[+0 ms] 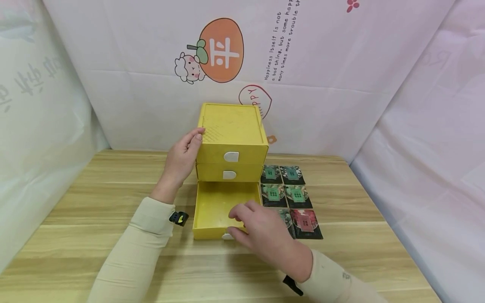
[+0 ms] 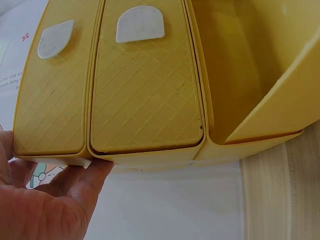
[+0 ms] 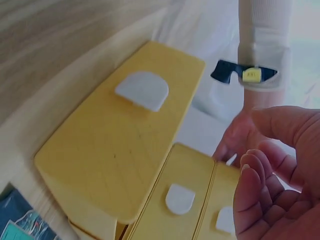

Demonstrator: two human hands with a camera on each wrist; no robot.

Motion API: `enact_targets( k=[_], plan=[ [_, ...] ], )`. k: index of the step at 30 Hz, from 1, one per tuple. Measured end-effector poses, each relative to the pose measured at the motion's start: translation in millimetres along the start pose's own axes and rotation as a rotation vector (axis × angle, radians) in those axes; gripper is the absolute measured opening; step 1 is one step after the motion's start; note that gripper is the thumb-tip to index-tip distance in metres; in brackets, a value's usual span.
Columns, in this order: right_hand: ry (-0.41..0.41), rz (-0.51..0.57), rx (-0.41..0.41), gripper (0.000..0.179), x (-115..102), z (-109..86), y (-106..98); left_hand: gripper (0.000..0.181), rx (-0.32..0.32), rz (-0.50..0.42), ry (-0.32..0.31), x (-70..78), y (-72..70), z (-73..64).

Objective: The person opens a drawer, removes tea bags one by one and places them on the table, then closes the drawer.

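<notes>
A yellow three-tier drawer box (image 1: 233, 126) stands on the table, with white tabs on its drawer fronts. Its bottom drawer (image 1: 212, 210) is pulled out, showing a yellow floor. My left hand (image 1: 181, 158) rests against the upper left side of the box, fingertips at the top edge. In the left wrist view, fingers (image 2: 92, 182) touch that side wall. My right hand (image 1: 263, 229) hovers near the front of the pulled-out drawer, fingers loosely bent and thumb apart. Nothing shows between them in the right wrist view, where the white tab (image 3: 145, 90) is apart from the hand.
Several dark square packets with green labels (image 1: 273, 193) lie in rows right of the box, along with one red packet (image 1: 306, 223). Behind the wooden table (image 1: 113, 189) hangs a white printed cloth (image 1: 151, 42); more cloth hangs at both sides.
</notes>
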State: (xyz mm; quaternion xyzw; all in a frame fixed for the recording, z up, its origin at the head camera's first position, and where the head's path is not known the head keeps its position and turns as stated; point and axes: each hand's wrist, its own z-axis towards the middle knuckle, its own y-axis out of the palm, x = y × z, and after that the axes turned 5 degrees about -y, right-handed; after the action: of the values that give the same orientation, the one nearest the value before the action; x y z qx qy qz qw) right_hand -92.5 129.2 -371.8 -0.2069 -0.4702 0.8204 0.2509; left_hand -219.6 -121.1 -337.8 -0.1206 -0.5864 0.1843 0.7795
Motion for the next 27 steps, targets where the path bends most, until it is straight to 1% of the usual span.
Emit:
enact_targets(
  k=[3, 8, 13, 16, 21, 24, 27],
  plan=[
    [-0.048, -0.014, 0.016, 0.031, -5.2, 0.5, 3.9, 0.052, 0.001, 0.001, 0.002, -0.2, 0.1, 0.0],
    [-0.139, -0.044, 0.079, 0.029, -11.8, 1.2, 13.3, 0.052, 0.003, 0.003, 0.005, -0.8, 0.2, 0.3],
    [-0.224, -0.112, 0.124, 0.023, -17.9, 1.2, 23.2, 0.052, 0.001, 0.002, 0.005, -1.1, 0.2, 0.8],
    [-0.259, -0.168, 0.124, 0.017, -20.9, 0.8, 27.5, 0.052, 0.000, 0.002, 0.004, -1.5, 0.1, 0.9],
    [-0.307, -0.225, 0.121, 0.013, -23.0, -0.2, 33.1, 0.052, 0.005, 0.004, 0.007, -2.0, 0.1, 1.2],
    [-0.323, -0.255, 0.122, 0.012, -22.9, -0.6, 35.9, 0.052, 0.008, 0.003, 0.007, -2.0, 0.3, 1.2],
    [-0.329, -0.286, 0.099, 0.012, -22.5, -0.6, 37.8, 0.051, 0.011, 0.001, 0.004, -1.9, 0.4, 1.0]
  ],
)
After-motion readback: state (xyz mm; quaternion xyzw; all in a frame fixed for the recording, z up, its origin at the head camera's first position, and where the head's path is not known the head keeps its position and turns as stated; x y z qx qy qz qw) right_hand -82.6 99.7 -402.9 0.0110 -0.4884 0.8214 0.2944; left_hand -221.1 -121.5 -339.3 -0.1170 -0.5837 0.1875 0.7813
